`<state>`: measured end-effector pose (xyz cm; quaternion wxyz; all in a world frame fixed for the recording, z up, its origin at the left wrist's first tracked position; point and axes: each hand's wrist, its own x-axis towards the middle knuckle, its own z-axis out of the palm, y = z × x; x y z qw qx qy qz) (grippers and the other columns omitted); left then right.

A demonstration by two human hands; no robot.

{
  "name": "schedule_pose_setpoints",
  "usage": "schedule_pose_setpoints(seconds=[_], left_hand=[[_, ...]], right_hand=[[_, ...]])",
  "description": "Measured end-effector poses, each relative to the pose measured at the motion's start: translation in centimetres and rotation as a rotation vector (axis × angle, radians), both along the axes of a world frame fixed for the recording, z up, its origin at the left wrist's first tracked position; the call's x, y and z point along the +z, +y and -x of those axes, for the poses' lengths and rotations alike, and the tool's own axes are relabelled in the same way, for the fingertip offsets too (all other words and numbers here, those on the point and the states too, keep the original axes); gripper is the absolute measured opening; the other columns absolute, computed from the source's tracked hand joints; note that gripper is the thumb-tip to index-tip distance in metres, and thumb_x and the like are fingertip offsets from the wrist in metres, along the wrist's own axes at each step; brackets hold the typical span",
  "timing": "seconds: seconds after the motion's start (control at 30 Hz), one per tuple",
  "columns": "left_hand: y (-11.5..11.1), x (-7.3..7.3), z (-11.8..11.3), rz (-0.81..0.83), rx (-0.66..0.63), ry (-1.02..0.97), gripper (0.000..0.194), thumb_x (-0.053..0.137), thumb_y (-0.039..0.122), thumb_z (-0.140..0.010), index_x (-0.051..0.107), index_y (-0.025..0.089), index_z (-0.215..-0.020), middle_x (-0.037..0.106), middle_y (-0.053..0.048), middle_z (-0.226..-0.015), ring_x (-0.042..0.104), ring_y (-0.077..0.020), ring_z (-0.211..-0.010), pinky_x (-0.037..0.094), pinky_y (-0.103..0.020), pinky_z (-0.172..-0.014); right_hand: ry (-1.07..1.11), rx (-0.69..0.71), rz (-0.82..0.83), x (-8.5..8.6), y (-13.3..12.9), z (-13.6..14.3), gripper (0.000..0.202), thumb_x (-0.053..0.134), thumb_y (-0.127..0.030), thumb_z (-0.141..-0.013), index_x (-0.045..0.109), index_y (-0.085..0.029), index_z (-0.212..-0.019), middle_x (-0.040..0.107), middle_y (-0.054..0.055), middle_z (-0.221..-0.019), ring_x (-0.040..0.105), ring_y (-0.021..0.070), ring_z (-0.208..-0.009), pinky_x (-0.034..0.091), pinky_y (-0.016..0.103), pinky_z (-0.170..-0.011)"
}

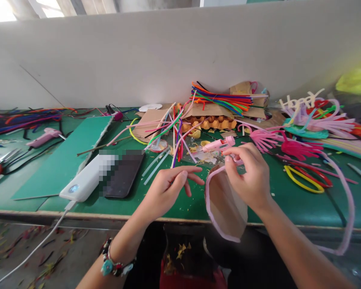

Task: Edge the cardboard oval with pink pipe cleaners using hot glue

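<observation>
A rounded brown cardboard piece (228,200) with a pale pink pipe cleaner (209,204) along its left and lower edge overhangs the table's front edge. My right hand (249,172) is at its top, thumb and index finger nearly together; whatever lies between them is too small to make out. To the left of the cardboard, my left hand (176,184) hovers with fingers apart and nothing in them. A pink glue gun (219,143) lies just beyond my right hand. From the right, a long pink pipe cleaner (349,200) loops down past the table edge.
A white power bank (84,180) with a cable and a dark phone (128,172) lie at the left, near a green board (60,156), scissors (3,160) and a second pink glue gun (43,137). Bundled pipe cleaners (222,98) and an egg carton (210,122) sit behind.
</observation>
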<state>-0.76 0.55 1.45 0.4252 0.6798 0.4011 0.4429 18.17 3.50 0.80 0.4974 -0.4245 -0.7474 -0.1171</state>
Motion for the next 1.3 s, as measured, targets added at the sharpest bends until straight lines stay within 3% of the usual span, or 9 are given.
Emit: schedule_pose_setpoints(seconds=[0.13, 0.4, 0.57, 0.73, 0.83, 1.17, 1.3], left_hand=[[-0.11, -0.01, -0.27, -0.001, 0.044, 0.036, 0.033, 0.035, 0.015, -0.072, 0.066, 0.010, -0.082, 0.072, -0.006, -0.070, 0.055, -0.0101, -0.046, 0.046, -0.023, -0.049], [-0.23, 0.19, -0.27, 0.043, 0.097, 0.030, 0.031, 0.034, 0.013, -0.064, 0.066, 0.012, -0.063, 0.069, -0.005, -0.058, 0.055, -0.0104, -0.039, 0.046, -0.022, -0.042], [-0.27, 0.14, -0.03, -0.077, 0.064, 0.032, 0.034, 0.037, 0.011, -0.064, 0.068, 0.012, -0.078, 0.072, -0.004, -0.069, 0.056, -0.0107, -0.045, 0.049, -0.023, -0.050], [-0.16, -0.37, 0.07, -0.098, 0.014, 0.091, 0.034, 0.036, 0.025, -0.085, 0.066, 0.011, -0.092, 0.072, -0.006, -0.075, 0.056, -0.0103, -0.048, 0.047, -0.023, -0.051], [-0.07, -0.52, 0.00, -0.119, 0.012, 0.128, 0.035, 0.032, 0.024, -0.087, 0.062, 0.010, -0.099, 0.072, -0.006, -0.078, 0.057, -0.0095, -0.050, 0.047, -0.022, -0.054], [-0.26, -0.36, -0.17, -0.047, 0.071, 0.109, 0.030, 0.034, 0.010, -0.066, 0.064, 0.012, -0.067, 0.069, -0.003, -0.060, 0.054, -0.0082, -0.039, 0.045, -0.020, -0.042], [-0.28, -0.30, -0.27, -0.048, 0.089, 0.122, 0.032, 0.033, 0.010, -0.066, 0.065, 0.012, -0.072, 0.070, -0.003, -0.065, 0.056, -0.0089, -0.043, 0.048, -0.022, -0.048]], right_hand=[[-0.003, 0.005, -0.002, -0.03, 0.04, -0.04, 0.011, 0.046, -0.012, -0.077, 0.052, -0.021, -0.078, 0.055, 0.002, -0.073, 0.053, 0.0155, -0.070, 0.041, 0.031, -0.062], [-0.001, 0.010, 0.005, -0.04, 0.04, -0.01, 0.011, 0.046, -0.012, -0.076, 0.051, -0.022, -0.077, 0.056, 0.001, -0.074, 0.052, 0.0150, -0.068, 0.041, 0.031, -0.062], [-0.010, 0.013, -0.003, -0.05, 0.05, -0.07, 0.011, 0.046, -0.012, -0.077, 0.051, -0.021, -0.077, 0.056, 0.001, -0.073, 0.052, 0.0150, -0.068, 0.041, 0.031, -0.063], [-0.010, 0.024, -0.006, 0.01, 0.00, -0.10, 0.012, 0.046, -0.011, -0.077, 0.052, -0.021, -0.077, 0.055, 0.001, -0.073, 0.052, 0.0148, -0.068, 0.041, 0.030, -0.062], [-0.011, 0.023, -0.003, 0.06, -0.07, -0.10, 0.012, 0.046, -0.011, -0.076, 0.052, -0.021, -0.078, 0.056, 0.001, -0.074, 0.052, 0.0152, -0.069, 0.041, 0.030, -0.062], [-0.015, 0.012, -0.005, 0.09, -0.26, -0.18, 0.011, 0.047, -0.011, -0.076, 0.052, -0.020, -0.078, 0.055, 0.002, -0.073, 0.051, 0.0148, -0.069, 0.041, 0.030, -0.063], [-0.007, 0.010, 0.003, 0.12, -0.31, -0.20, 0.010, 0.047, -0.011, -0.076, 0.052, -0.020, -0.078, 0.055, 0.002, -0.073, 0.050, 0.0144, -0.067, 0.041, 0.030, -0.063]])
